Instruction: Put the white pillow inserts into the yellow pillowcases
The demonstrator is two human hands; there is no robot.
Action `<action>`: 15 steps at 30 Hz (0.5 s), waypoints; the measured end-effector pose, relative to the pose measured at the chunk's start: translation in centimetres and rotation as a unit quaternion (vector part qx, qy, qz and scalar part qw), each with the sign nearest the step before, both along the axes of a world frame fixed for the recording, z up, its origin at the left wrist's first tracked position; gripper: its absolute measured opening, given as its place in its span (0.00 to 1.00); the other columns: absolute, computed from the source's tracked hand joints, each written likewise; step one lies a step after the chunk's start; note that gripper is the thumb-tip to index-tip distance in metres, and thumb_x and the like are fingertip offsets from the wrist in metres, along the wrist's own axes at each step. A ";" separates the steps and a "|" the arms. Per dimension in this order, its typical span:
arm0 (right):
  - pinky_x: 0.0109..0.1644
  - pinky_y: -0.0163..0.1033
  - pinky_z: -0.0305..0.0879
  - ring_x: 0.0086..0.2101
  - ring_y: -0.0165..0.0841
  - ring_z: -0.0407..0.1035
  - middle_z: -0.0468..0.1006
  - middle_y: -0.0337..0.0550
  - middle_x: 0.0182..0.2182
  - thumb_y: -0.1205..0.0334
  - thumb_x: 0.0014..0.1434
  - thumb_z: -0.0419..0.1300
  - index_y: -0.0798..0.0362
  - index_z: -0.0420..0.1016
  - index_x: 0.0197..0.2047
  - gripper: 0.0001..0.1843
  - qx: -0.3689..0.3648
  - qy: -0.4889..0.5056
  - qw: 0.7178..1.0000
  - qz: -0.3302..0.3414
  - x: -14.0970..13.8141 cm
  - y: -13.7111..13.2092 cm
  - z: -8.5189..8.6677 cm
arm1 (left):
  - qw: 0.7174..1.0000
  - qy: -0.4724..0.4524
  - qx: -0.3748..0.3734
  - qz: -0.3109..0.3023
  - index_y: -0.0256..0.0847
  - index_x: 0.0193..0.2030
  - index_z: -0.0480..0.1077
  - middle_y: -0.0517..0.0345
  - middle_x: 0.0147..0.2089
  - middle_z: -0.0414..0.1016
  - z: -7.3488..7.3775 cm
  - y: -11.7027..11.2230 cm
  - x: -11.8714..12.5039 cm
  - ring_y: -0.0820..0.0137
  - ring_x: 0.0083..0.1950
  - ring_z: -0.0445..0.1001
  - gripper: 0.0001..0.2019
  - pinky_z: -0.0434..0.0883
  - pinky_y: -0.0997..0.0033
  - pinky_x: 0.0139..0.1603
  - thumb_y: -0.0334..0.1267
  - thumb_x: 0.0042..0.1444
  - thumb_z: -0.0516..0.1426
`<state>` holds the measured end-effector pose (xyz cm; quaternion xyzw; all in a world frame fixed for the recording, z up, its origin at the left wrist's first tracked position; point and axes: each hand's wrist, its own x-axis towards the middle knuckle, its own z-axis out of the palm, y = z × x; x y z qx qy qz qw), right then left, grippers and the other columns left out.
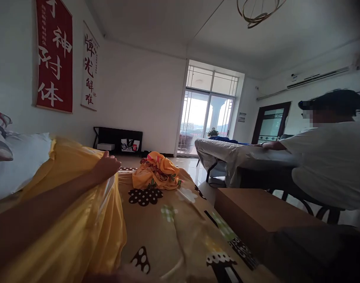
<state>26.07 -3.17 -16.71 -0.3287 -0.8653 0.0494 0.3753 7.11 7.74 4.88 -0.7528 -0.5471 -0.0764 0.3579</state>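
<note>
Left hand (pixel 106 167): fingers curled on yellow fabric (pixel 107 228). Right hand (pixel 123 274): blurred, finger state indeterminable. Crumpled orange cloth (pixel 156 173) beyond, on patterned sheet (pixel 162 236).

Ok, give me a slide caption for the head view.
Left hand grasping yellow cloth, with crumpled orange cloth on a patterned sheet.

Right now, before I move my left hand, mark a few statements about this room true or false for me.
1. The left hand is curled at the yellow cloth. True.
2. The orange cloth is spread flat. False: the orange cloth lies crumpled on the patterned sheet.
3. A brown box stands to the right of the sheet. True.
4. The red banner lies on the floor. False: the red banner hangs on the wall.
</note>
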 end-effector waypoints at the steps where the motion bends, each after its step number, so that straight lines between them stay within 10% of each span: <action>1: 0.25 0.30 0.68 0.20 0.27 0.68 0.73 0.29 0.19 0.54 0.67 0.49 0.50 0.78 0.36 0.18 -0.024 -0.008 1.000 0.014 0.4 0.3 0.6 | 1.000 0.016 0.001 -0.025 0.40 0.29 0.76 0.46 0.30 0.79 -0.2 -0.6 -0.2 0.55 0.40 0.75 0.15 0.59 0.50 0.52 0.34 0.61 0.49; 3: 0.29 0.31 0.70 0.25 0.28 0.72 0.78 0.30 0.28 0.50 0.61 0.58 0.47 0.75 0.46 0.15 -0.084 -0.022 0.996 0.036 1.0 0.9 1.9 | 0.995 0.040 0.033 -0.085 0.41 0.31 0.77 0.49 0.29 0.78 -0.3 -1.9 -0.7 0.56 0.40 0.74 0.18 0.61 0.54 0.49 0.39 0.64 0.48; 9: 0.46 0.51 0.71 0.45 0.49 0.73 0.75 0.52 0.49 0.45 0.38 0.72 0.52 0.58 0.61 0.51 -0.197 -0.145 0.968 0.061 -2.1 -0.8 5.5 | 0.926 0.066 0.240 -0.283 0.41 0.20 0.70 0.60 0.20 0.72 2.1 -5.2 1.6 0.68 0.27 0.66 0.23 0.59 0.67 0.35 0.39 0.66 0.48; 15: 0.57 0.51 0.61 0.53 0.46 0.66 0.72 0.49 0.54 0.44 0.53 0.64 0.51 0.67 0.54 0.30 -0.068 -0.208 0.948 0.229 -4.4 -2.4 8.3 | 0.899 0.086 0.202 -0.379 0.40 0.20 0.66 0.64 0.19 0.69 4.9 -6.7 4.3 0.72 0.27 0.63 0.20 0.58 0.70 0.36 0.33 0.64 0.50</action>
